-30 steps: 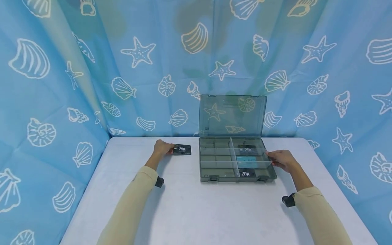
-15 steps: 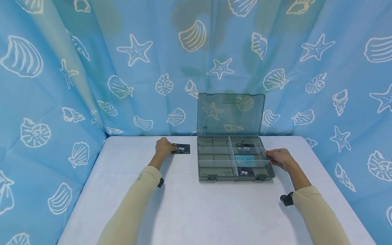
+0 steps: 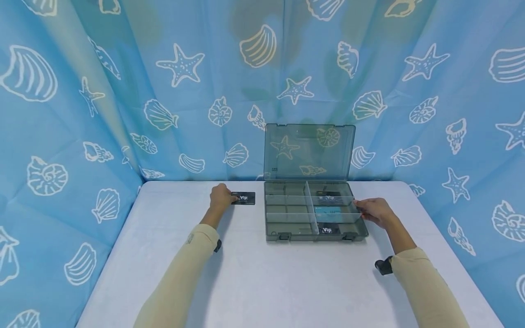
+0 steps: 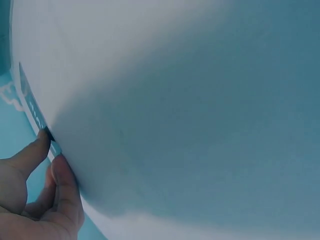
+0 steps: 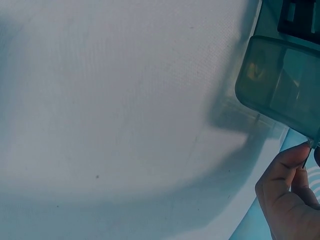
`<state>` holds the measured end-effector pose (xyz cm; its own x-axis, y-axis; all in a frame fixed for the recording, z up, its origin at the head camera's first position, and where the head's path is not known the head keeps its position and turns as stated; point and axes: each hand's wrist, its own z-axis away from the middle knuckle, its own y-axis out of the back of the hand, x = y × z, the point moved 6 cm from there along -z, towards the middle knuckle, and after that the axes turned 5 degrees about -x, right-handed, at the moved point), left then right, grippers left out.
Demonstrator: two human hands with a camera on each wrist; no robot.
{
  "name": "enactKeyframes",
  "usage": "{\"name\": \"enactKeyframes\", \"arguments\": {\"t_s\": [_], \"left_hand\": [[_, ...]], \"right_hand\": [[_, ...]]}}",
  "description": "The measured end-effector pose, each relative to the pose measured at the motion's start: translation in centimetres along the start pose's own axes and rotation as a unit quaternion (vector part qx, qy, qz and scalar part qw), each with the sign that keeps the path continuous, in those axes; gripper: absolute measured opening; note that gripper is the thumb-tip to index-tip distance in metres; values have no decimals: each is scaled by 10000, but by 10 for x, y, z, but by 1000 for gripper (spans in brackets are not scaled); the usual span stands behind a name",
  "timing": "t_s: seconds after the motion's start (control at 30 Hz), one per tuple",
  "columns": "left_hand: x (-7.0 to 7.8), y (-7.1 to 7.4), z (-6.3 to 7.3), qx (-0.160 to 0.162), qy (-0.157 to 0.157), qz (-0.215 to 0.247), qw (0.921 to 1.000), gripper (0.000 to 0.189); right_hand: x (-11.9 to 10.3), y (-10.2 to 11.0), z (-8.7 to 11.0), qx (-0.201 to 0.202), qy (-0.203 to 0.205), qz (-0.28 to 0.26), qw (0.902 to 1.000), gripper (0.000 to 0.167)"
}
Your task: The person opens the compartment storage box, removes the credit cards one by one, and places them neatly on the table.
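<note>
At the back of the table, my left hand (image 3: 220, 198) pinches the left end of a black card marked "Vip" (image 3: 247, 198). In the left wrist view the thumb lies on top of the card (image 4: 31, 102) and the fingers are at its edge. A grey see-through compartment box (image 3: 287, 230) stands to the right with its lid (image 3: 309, 152) raised. My right hand (image 3: 375, 211) grips the box's right wall; its fingertips are partly cut off in the right wrist view. The box's right column holds a black card (image 3: 330, 199), a light blue card (image 3: 328, 213) and another black "Vip" card (image 3: 329, 229).
Clear dividers (image 3: 311, 207) split the box into compartments; those in its left column show no cards. A white table (image 3: 295, 282) lies under everything. Blue curtains (image 3: 197, 114) with shells and starfish hang behind and at both sides.
The left thumb has slid further over the card, covering its chip. The whole head view has shifted slightly. The right hand keeps its place at the box's side.
</note>
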<state>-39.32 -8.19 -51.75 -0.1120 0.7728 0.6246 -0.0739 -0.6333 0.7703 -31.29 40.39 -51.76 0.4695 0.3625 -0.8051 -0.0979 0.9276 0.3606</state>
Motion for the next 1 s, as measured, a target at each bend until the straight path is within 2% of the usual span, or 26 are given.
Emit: {"name": "enactKeyframes", "arguments": {"t_s": [0.3,0.4,0.47,0.53,0.6,0.63,0.67,0.7,0.73,0.77,0.83,0.87,0.9,0.93,0.97,1.0], "left_hand": [[0,-2,1,-181,-340,-118,9992,42],[2,2,0,-52,-487,30,9988,41],[11,6,0,121,-656,338,9972,40],[26,9,2,218,-804,908,9924,38],[49,5,7,-8,-911,1799,9795,36],[62,0,11,-279,-929,2337,9675,36],[75,-6,15,-607,-930,2893,9508,36],[89,-15,20,-999,-891,3449,9290,38],[102,-24,26,-1455,-797,4017,9006,40],[116,-35,33,-1931,-685,4509,8687,42],[142,-57,50,-2874,-365,5275,7986,49],[154,-67,58,-3234,-217,5470,7719,53],[165,-76,67,-3529,-44,5604,7493,57],[174,-85,75,-3748,102,5708,7305,61],[183,-93,81,-3910,202,5736,7194,65],[190,-101,86,-4009,296,5736,7137,69]], "right_hand": [[4,2,-1,101,34,23,9999,52],[4,1,-1,88,87,2,9999,52],[3,1,-1,107,76,14,9999,52],[3,2,0,125,57,40,9999,52],[3,2,-1,153,34,34,9999,52],[3,3,-1,168,24,17,9999,52],[3,3,-1,169,26,-1,9999,52],[4,4,-2,175,17,-26,9998,52],[4,4,-2,174,10,-49,9998,52],[5,4,-2,173,2,-71,9998,52],[5,4,-2,169,-16,-88,9998,52],[5,4,-3,161,-21,-92,9998,52],[6,4,-3,168,-35,-89,9998,51],[6,4,-2,181,-56,-75,9998,52],[6,3,-2,201,-75,-64,9998,52],[6,3,-3,219,-87,-58,9997,53]]}}
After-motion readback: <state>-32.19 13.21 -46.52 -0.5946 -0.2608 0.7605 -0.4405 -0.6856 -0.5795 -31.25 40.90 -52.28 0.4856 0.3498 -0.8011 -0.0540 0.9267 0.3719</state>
